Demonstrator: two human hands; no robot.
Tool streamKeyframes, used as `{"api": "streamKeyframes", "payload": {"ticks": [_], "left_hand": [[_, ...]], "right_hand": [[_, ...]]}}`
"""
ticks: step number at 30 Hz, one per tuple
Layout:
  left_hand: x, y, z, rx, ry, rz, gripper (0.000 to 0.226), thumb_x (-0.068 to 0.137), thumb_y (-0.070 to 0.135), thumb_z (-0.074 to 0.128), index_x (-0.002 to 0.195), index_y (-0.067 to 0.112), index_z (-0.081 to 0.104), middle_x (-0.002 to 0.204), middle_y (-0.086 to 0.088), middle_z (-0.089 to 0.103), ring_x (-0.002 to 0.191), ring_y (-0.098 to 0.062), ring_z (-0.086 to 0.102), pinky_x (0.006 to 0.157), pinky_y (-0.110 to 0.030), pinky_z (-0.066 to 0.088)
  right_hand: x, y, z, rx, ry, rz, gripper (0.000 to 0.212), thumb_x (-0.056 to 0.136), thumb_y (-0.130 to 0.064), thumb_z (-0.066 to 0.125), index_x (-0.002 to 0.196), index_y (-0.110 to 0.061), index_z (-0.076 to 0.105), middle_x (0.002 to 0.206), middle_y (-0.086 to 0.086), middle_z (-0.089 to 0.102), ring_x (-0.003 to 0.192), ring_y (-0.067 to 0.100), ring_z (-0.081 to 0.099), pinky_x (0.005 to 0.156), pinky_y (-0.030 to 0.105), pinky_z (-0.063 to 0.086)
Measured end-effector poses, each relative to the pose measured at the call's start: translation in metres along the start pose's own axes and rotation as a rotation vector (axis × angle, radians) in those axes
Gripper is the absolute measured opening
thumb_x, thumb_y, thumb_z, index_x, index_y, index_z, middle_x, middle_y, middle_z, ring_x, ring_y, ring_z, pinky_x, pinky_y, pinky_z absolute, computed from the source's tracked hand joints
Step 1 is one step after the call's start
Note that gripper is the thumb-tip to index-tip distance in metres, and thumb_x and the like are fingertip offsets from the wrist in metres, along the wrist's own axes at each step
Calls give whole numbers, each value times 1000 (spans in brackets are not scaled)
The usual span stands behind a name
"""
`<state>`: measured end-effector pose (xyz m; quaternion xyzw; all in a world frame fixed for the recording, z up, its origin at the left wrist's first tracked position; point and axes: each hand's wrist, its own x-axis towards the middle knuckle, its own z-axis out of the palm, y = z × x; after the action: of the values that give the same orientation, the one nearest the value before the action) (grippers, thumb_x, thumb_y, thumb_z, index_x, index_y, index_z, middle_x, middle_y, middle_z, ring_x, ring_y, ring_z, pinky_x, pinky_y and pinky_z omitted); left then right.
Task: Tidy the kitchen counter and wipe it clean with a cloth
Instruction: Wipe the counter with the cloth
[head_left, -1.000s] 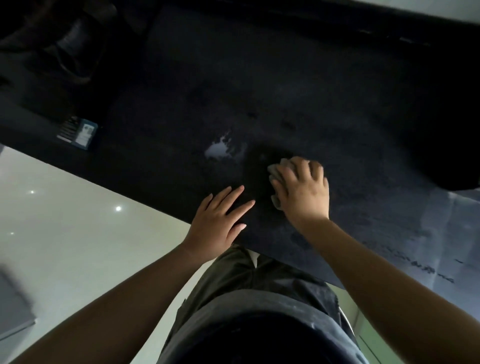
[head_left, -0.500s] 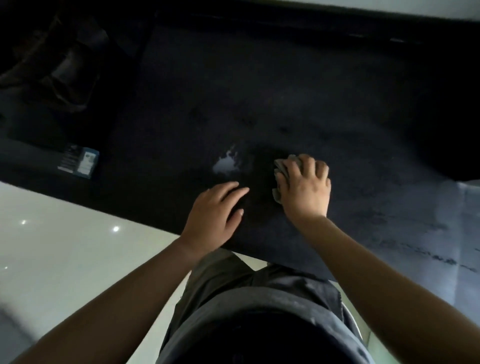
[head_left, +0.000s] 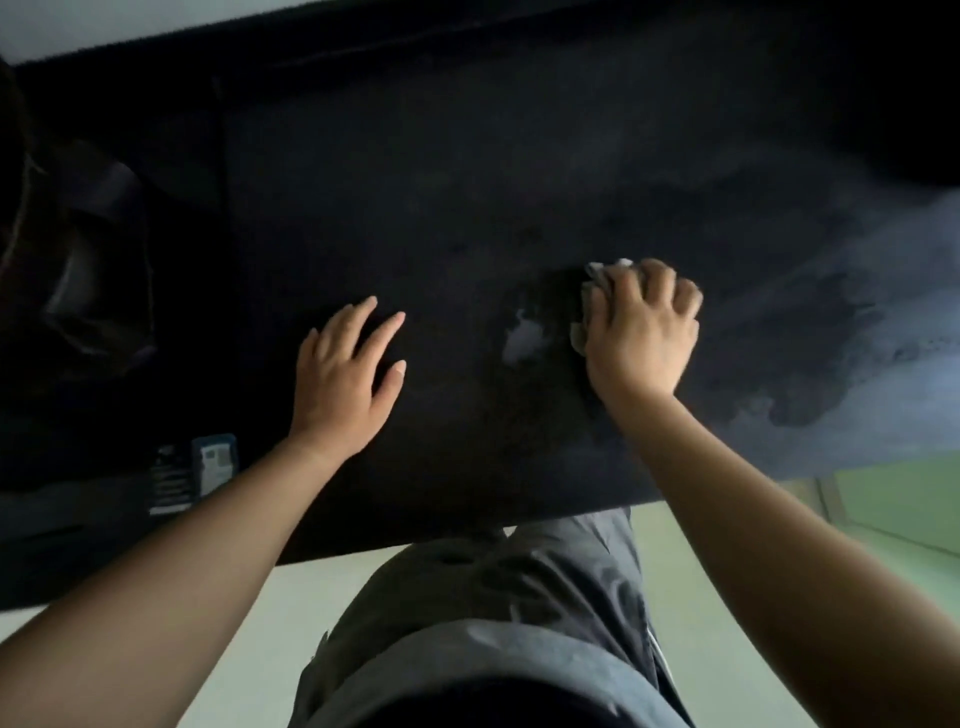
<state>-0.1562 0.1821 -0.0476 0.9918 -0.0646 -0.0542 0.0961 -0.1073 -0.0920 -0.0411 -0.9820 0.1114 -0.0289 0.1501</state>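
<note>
Two bare hands rest on a dark bench (head_left: 467, 156) that fills most of the view; its far edge and left part sink into shadow, and its right part is washed pale by glare, with streaks there hard to read. At the bench's left end a large dark shape (head_left: 88, 260) cannot be identified. Below the bench's near edge, grey trousers (head_left: 493, 623) and a pale floor (head_left: 727, 597) show; both forearms are cut off by the frame. The left hand (head_left: 343, 384) lies flat on the bench, fingers (head_left: 387, 332) spread, holding nothing. The right hand (head_left: 641, 332) presses down on a grey cloth (head_left: 597, 275), fingers curled together over it, so that only the cloth's far and left edges show. Between the two hands, just left of the cloth, lies a small pale patch (head_left: 522, 340), wet or reflective; which one cannot be told. Near the bench's front left edge sits a small blue packet (head_left: 213, 465), its print illegible.
</note>
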Motion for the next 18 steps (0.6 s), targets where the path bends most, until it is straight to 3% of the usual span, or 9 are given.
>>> {"api": "streamKeyframes", "payload": {"ticks": [5, 7, 11, 13, 18], "left_hand": [[-1, -10, 5, -95, 44, 34, 49, 90, 37, 43, 137, 24, 43, 147, -9, 37, 133, -31, 34, 105, -55, 29], [-1, -10, 4, -100, 48, 36, 49, 89, 37, 43, 136, 24, 44, 147, -9, 38, 132, -32, 35, 103, -56, 30], [-1, -13, 5, -114, 33, 26, 49, 89, 38, 43, 136, 26, 43, 147, -8, 37, 133, -30, 35, 103, -56, 31], [-1, -13, 6, -109, 26, 24, 49, 88, 39, 43, 136, 27, 43, 147, -7, 37, 133, -30, 35, 103, -56, 30], [0, -13, 7, -98, 15, 12, 50, 88, 40, 42, 137, 29, 41, 148, -6, 37, 134, -29, 33, 106, -53, 27]], "right_hand": [[-66, 13, 1, -7, 63, -182, 28, 93, -35, 50, 115, -22, 62, 120, 8, 57, 108, 35, 43, 87, 42, 40], [-67, 20, -2, -13, 114, -116, 26, 92, -33, 52, 112, -20, 64, 118, 9, 58, 105, 37, 43, 86, 42, 41], [-25, -7, 4, 10, 101, 188, 34, 94, -35, 44, 121, -19, 56, 127, 10, 51, 112, 41, 39, 81, 44, 41], [-4, -25, 9, -5, 88, 217, 38, 94, -39, 41, 124, -19, 53, 131, 10, 47, 115, 39, 37, 80, 45, 40], [-24, -52, 16, 5, -14, -38, 33, 92, -41, 45, 120, -27, 57, 128, 6, 50, 114, 35, 40, 79, 42, 41]]}}
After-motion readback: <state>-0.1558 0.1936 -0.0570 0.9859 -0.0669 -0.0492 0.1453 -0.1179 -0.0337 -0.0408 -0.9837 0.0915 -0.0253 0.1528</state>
